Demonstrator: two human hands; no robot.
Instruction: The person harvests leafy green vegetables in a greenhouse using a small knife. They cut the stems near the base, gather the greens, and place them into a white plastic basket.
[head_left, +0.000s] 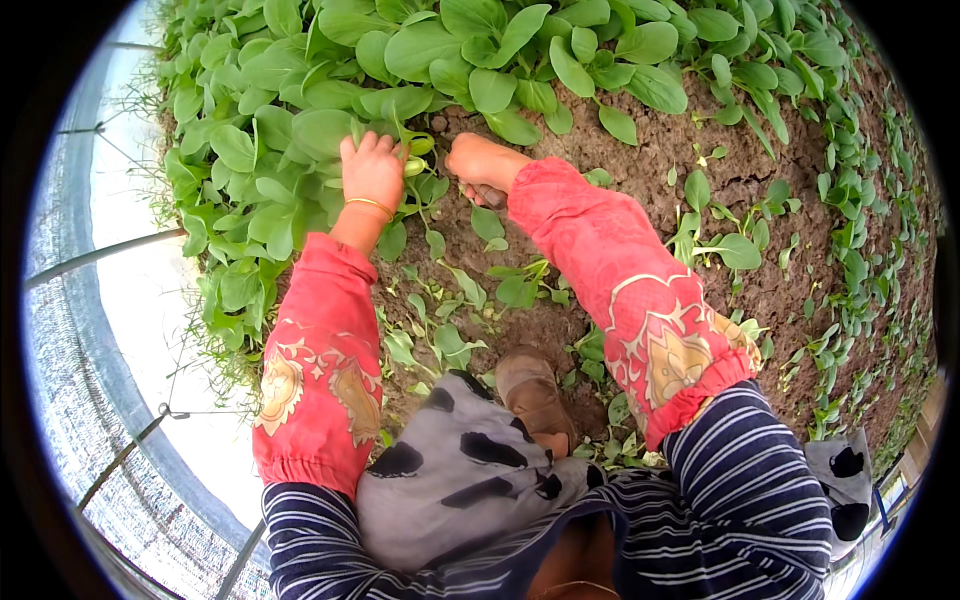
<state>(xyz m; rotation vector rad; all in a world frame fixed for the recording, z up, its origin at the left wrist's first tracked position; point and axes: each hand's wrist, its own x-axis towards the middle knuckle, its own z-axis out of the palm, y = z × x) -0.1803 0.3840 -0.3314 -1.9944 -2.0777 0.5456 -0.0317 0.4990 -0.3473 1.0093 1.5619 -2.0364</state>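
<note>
My left hand (373, 171) is closed around leafy green plants (322, 139), their broad leaves spreading to its left. Pale, thick stem bases (415, 166) stick out on its right side, towards my other hand. A short gap away, my right hand (484, 166) is low over the soil with its fingers curled in. Something thin and dark shows by its knuckles, too unclear to name, and what its fingers hold is hidden. Loose or drooping leaves (487, 223) lie just below this hand. Red patterned sleeve covers (322, 360) reach up both forearms.
Dense standing greens (480, 45) fill the bed ahead. Brown soil (630, 120) with small scattered plants (739, 247) extends right. White sheeting (142, 277) and thin dark poles (105, 255) edge the left side. My brown shoe (525, 382) rests on the soil below my hands.
</note>
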